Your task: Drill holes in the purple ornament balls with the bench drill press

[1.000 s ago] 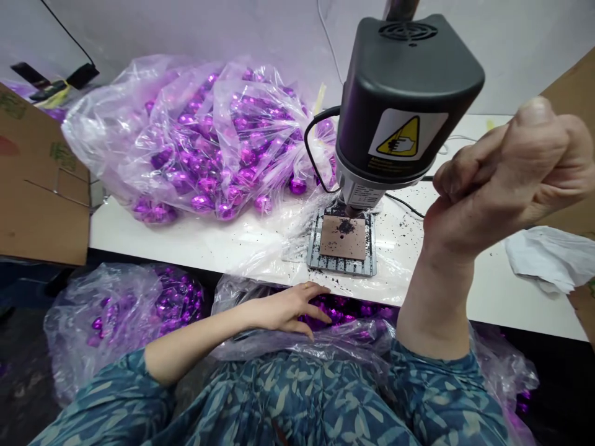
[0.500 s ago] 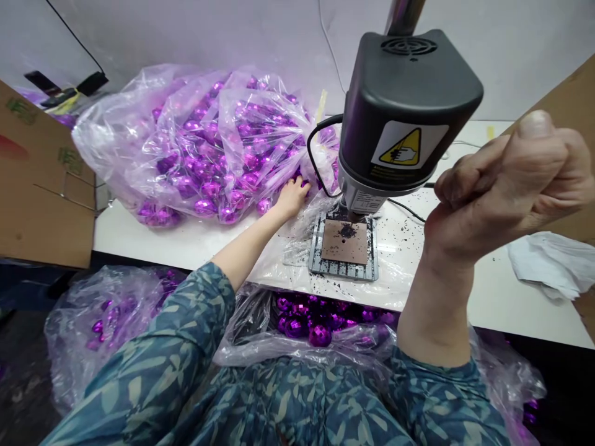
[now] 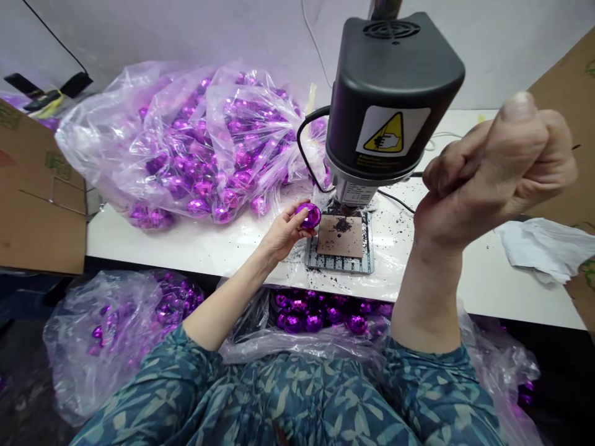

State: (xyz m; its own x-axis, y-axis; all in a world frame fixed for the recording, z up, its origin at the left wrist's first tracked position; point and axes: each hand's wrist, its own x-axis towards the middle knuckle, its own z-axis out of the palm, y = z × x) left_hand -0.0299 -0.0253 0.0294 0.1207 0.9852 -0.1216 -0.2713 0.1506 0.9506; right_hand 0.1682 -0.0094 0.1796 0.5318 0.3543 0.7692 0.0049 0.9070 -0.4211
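Observation:
Between the fingers and thumb of my left hand is a shiny purple faceted ball, held just left of the drill press base. On that base lies a brown square board with a small hole and dark shavings. Above it stands the black drill press motor housing, with a yellow warning label. My right hand is closed in a fist, raised to the right of the housing; whatever its fingers wrap round is hidden.
A large clear bag of purple balls lies at the back left of the white table. Below the front edge, more balls sit in plastic. Cardboard boxes flank both sides. A white cloth lies at right.
My left hand has come back from the large bag's mouth towards the drill base, now with a purple ball in its fingers. My right hand stays closed beside the housing. The view has shifted slightly.

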